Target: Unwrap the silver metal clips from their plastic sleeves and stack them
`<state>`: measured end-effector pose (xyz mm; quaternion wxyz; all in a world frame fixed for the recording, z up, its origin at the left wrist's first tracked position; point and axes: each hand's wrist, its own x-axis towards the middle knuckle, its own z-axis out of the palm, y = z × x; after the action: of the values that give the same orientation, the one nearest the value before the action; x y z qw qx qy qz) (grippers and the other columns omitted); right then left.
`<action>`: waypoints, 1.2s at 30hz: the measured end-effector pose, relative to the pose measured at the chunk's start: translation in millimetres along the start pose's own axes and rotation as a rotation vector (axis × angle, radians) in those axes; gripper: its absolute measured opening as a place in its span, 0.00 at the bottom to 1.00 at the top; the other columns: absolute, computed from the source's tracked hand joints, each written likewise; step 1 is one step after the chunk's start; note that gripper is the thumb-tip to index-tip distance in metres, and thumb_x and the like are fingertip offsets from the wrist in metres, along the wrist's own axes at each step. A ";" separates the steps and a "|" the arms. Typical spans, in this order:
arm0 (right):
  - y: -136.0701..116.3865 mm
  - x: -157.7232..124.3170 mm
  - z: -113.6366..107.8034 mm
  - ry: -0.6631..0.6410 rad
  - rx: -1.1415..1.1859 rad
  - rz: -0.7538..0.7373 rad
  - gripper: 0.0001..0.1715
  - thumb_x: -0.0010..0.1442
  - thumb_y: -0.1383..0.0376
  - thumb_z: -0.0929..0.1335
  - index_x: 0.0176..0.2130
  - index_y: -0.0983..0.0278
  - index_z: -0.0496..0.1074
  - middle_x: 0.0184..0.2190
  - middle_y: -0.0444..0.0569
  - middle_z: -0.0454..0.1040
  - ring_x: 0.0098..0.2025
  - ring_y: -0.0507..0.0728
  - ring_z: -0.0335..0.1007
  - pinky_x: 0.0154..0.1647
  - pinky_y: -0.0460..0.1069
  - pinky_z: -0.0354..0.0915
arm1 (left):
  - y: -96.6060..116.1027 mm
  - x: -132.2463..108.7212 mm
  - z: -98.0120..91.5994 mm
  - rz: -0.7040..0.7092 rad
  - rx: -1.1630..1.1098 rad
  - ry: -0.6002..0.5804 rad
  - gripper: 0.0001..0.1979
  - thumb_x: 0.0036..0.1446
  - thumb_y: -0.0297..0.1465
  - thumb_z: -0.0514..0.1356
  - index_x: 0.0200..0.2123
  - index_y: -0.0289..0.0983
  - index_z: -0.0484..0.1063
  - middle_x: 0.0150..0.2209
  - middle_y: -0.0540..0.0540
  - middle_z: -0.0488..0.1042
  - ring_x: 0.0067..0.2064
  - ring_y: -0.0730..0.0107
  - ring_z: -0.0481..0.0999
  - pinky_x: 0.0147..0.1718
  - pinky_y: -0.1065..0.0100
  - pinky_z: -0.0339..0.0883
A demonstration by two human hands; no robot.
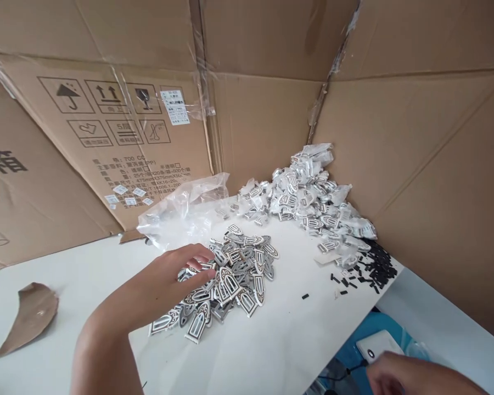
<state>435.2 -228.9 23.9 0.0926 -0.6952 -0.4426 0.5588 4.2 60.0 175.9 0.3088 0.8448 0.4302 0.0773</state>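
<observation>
My left hand (181, 269) reaches over a loose pile of small arched, window-shaped metal pieces (229, 282) with dark scroll patterns. Its thumb and fingers are apart at the pile's left side, and nothing shows between them. At the lower right, my right hand (389, 373) is low beside the table edge, its fingers curled downward. Whatever those fingers hold, if anything, is hidden. Just above that hand lies a white phone-like device (379, 346) on a blue surface (354, 343), with a dark cable nearby.
Small clear bags of similar pieces (308, 197) are heaped at the back right. Small black strips (374, 269) lie beside them. A clear plastic bag (185, 214) sits behind the pile, and a torn brown scrap (31, 315) at left. Cardboard walls (259, 120) enclose the white table (280, 340).
</observation>
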 end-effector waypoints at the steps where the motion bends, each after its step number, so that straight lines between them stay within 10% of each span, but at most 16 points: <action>1: -21.3 6.4 -11.2 -0.131 -0.021 -0.046 0.20 0.55 0.41 0.77 0.36 0.51 0.84 0.31 0.51 0.82 0.29 0.63 0.81 0.22 0.51 0.66 | 0.1 -1.8 -0.2 -0.017 0.007 0.002 0.24 0.69 0.57 0.60 0.57 0.52 0.80 0.55 0.43 0.83 0.56 0.48 0.82 0.48 0.56 0.78; 4: -90.2 40.9 -37.1 -0.077 0.029 -0.366 0.26 0.68 0.41 0.71 0.52 0.55 0.82 0.43 0.51 0.81 0.38 0.59 0.80 0.38 0.50 0.74 | 1.1 -5.9 0.9 -0.068 0.015 0.047 0.26 0.69 0.58 0.59 0.58 0.51 0.80 0.55 0.42 0.83 0.55 0.48 0.83 0.47 0.56 0.78; 8: -156.4 138.5 -60.7 0.397 0.024 -0.718 0.22 0.70 0.44 0.70 0.51 0.55 0.80 0.56 0.53 0.76 0.53 0.62 0.78 0.57 0.56 0.73 | 8.0 -9.4 6.3 -0.117 0.019 0.126 0.24 0.65 0.57 0.62 0.52 0.48 0.82 0.50 0.40 0.85 0.52 0.45 0.83 0.44 0.56 0.76; 12: -188.8 238.4 -83.4 0.792 -0.306 -0.761 0.13 0.68 0.55 0.69 0.34 0.56 0.78 0.62 0.57 0.75 0.62 0.71 0.69 0.65 0.68 0.66 | 17.4 -13.4 10.5 -0.143 0.030 0.115 0.21 0.65 0.54 0.62 0.51 0.49 0.82 0.52 0.41 0.84 0.55 0.45 0.81 0.46 0.55 0.74; 16: -205.3 279.0 -93.9 0.776 -0.469 -0.749 0.13 0.64 0.64 0.69 0.27 0.59 0.75 0.62 0.58 0.78 0.59 0.72 0.68 0.64 0.70 0.62 | 13.9 -15.7 11.0 -0.141 0.026 0.125 0.22 0.65 0.54 0.61 0.51 0.49 0.81 0.52 0.41 0.84 0.56 0.43 0.81 0.47 0.54 0.73; 26: -224.8 232.1 -80.4 0.827 -0.280 -0.953 0.20 0.73 0.55 0.64 0.50 0.57 0.82 0.54 0.56 0.75 0.61 0.69 0.70 0.68 0.67 0.64 | -3.8 4.9 11.3 -0.081 0.007 0.207 0.20 0.67 0.52 0.60 0.47 0.43 0.80 0.47 0.40 0.84 0.52 0.46 0.81 0.47 0.54 0.73; 36: -289.0 130.7 -20.4 0.366 0.320 -1.202 0.18 0.70 0.52 0.75 0.56 0.54 0.84 0.58 0.52 0.70 0.58 0.61 0.74 0.63 0.56 0.73 | 3.5 50.8 46.4 0.112 -0.376 0.156 0.37 0.57 0.52 0.72 0.64 0.39 0.71 0.51 0.35 0.83 0.53 0.45 0.83 0.53 0.48 0.76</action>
<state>302.7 43.4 120.5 0.5654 -0.3879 -0.6430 0.3412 56.5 76.7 134.1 0.4219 0.7864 0.3832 0.2382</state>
